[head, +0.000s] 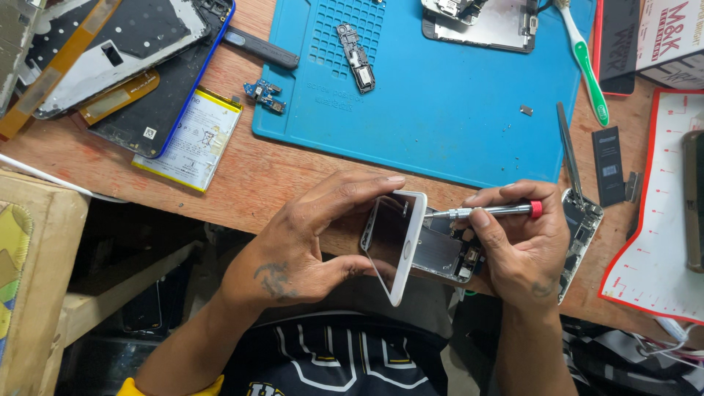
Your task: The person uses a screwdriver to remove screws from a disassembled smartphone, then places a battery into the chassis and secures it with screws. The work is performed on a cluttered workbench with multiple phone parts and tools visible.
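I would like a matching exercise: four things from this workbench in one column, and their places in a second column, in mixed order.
1. white phone
2. screwdriver
3. toothbrush
4. yellow-edged battery

a. on the wood, left of the blue mat
b. in the right hand
c. in the left hand
d. at the mat's right edge

Pairs: 1-c, 2-b, 3-d, 4-a

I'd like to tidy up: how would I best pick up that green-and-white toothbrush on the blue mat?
Probably take the toothbrush by its green handle middle, coming from above. It lies flat and slanted across the blue mat edge, bristle end up top, so pinch across its narrow sides.
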